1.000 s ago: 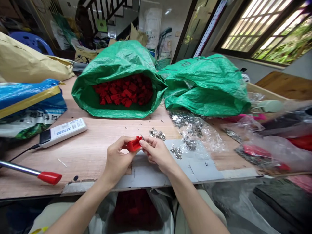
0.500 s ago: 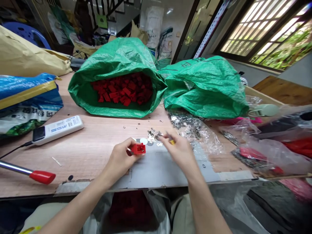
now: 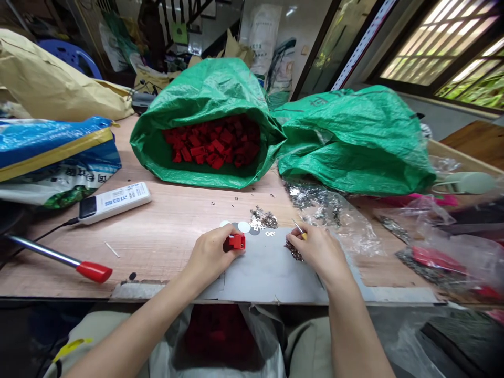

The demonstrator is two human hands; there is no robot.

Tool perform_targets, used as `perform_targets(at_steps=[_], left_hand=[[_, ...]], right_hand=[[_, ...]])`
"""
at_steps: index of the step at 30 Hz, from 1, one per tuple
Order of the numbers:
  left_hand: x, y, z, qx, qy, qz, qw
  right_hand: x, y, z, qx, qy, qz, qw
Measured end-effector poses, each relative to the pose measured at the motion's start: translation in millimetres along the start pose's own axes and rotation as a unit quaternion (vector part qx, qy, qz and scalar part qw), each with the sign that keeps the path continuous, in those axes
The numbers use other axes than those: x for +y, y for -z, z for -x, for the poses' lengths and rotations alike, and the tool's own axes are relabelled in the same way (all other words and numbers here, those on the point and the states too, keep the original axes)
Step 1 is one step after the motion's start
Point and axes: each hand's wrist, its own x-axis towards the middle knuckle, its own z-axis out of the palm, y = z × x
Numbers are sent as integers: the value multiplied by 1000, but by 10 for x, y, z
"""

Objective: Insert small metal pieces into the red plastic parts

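Note:
My left hand (image 3: 212, 254) pinches a small red plastic block (image 3: 237, 241) above the left part of a grey sheet (image 3: 271, 278). My right hand (image 3: 321, 249) is closed round a thin tool (image 3: 302, 232) with a yellow part and a metal tip pointing up and left. Beneath the right fingertips lies a pile of small dark metal pieces (image 3: 294, 252), partly hidden by the hand. Between the hands, farther back, is another heap of small silvery pieces (image 3: 263, 218), with a few loose ones at the sheet's back edge.
A green sack (image 3: 200, 94) of red blocks (image 3: 214, 144) lies open behind; a second green sack (image 3: 354, 136) stands right. A clear bag (image 3: 350, 226) of metal pieces is at right. A white power strip (image 3: 122, 202) and red-handled lever (image 3: 94, 272) are at left.
My right hand has moved right, away from the silvery heap, to the dark pile, which now shows. The red block stays in my left hand. The whole view has shifted slightly.

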Motion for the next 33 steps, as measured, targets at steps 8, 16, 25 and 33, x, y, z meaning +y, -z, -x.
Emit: perform_targets(at_steps=[8, 16, 25, 33], left_hand=[[-41, -20, -2, 0, 14, 7, 1000], [-51, -8, -18, 7, 15, 2, 1000], [-27, 11, -25, -8, -2, -3, 1000], [0, 65, -14, -52, -33, 13, 998]], right_hand=[[16, 4, -19, -15, 9, -45, 999], [-22, -53, -25, 12, 71, -161, 984], [-425, -192, 154, -166, 185, -416, 875], [-524, -220, 122, -244, 136, -412, 868]])
